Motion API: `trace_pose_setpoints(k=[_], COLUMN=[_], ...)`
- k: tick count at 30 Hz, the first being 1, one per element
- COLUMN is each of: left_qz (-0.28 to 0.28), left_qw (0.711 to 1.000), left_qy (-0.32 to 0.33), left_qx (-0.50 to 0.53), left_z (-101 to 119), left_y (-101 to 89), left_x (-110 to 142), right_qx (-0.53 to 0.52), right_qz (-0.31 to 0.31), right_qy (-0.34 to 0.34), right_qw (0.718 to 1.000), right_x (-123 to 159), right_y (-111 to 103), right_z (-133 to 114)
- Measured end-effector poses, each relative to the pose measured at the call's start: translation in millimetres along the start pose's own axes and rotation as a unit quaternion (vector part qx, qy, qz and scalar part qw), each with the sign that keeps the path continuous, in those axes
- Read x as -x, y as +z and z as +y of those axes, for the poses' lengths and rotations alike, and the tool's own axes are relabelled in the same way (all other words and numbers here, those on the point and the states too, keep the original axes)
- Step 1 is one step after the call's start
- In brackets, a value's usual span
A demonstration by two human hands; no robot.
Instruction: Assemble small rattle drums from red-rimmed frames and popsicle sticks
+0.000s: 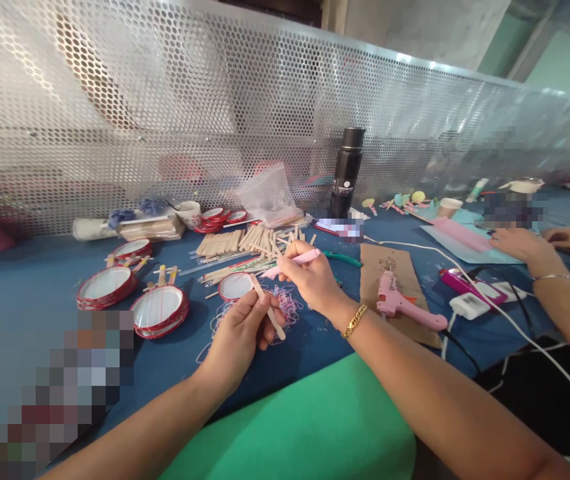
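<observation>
My left hand [247, 317] pinches a pale wooden craft stick [275, 319], which slants down to the right. In my right hand [312, 277] is a pink marker [305, 259], gripped like a pen, its tip pointing left toward the stick's upper end. Whether the tip touches the wood I cannot tell. Beneath both hands lies a tangle of lilac elastic cord [285, 303]. Just behind my left hand sits a round red-rimmed disc [235, 287] with a pale face. A heap of loose craft sticks [222, 244] spreads out beyond my hands.
To the left are more red-rimmed discs [159, 310] with sticks on them. A pink glue gun [407, 305] rests on cardboard [372, 267] at right, near a white cable and power strip [465, 305]. A black bottle [347, 173] stands behind. Another person's hands [522, 247] work at far right.
</observation>
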State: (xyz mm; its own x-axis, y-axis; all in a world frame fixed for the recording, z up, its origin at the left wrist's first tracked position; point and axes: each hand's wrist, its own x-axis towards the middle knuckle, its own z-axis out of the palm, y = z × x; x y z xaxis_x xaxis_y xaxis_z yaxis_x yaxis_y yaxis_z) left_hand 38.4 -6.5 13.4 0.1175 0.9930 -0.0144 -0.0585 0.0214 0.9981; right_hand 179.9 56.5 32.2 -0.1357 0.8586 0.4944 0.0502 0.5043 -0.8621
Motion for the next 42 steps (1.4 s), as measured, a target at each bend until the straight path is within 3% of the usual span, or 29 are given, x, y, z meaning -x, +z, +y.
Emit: trace_pose_setpoints(k=[5,13,18,31,37,42], left_qz=[0.002,0.008,-0.006,0.036,0.057,0.052], left_qw=[1.0,1.0,1.0,0.996,0.993,0.995], left_qy=[-0.013,-0.014,-0.008,-0.026,0.008,0.028], left_qx=[0.005,-0.005,-0.013,-0.083,-0.106,-0.076], left_z=[3,0,-2,19,33,28], left_y=[1.0,-1.7,-3.6,8.9,13.2,15.4], left_x=[1,-2,-3,-2,-12,-29], right_qx=[-0.024,0.033,0.014,-0.007,-0.019,-0.06], right_qz=[-0.017,-0.018,-0.024,-0.032,0.007,0.026], right_qy=[0.004,-0.01,0.019,0.055,0.019,0.045], right_qw=[1.0,0.999,0.999,0.998,1.0,0.997], right_x=[0,-1,-3,-14,-18,-25], right_y=[1,1,1,-2,-6,-8], right_z=[2,4,-1,9,3,11])
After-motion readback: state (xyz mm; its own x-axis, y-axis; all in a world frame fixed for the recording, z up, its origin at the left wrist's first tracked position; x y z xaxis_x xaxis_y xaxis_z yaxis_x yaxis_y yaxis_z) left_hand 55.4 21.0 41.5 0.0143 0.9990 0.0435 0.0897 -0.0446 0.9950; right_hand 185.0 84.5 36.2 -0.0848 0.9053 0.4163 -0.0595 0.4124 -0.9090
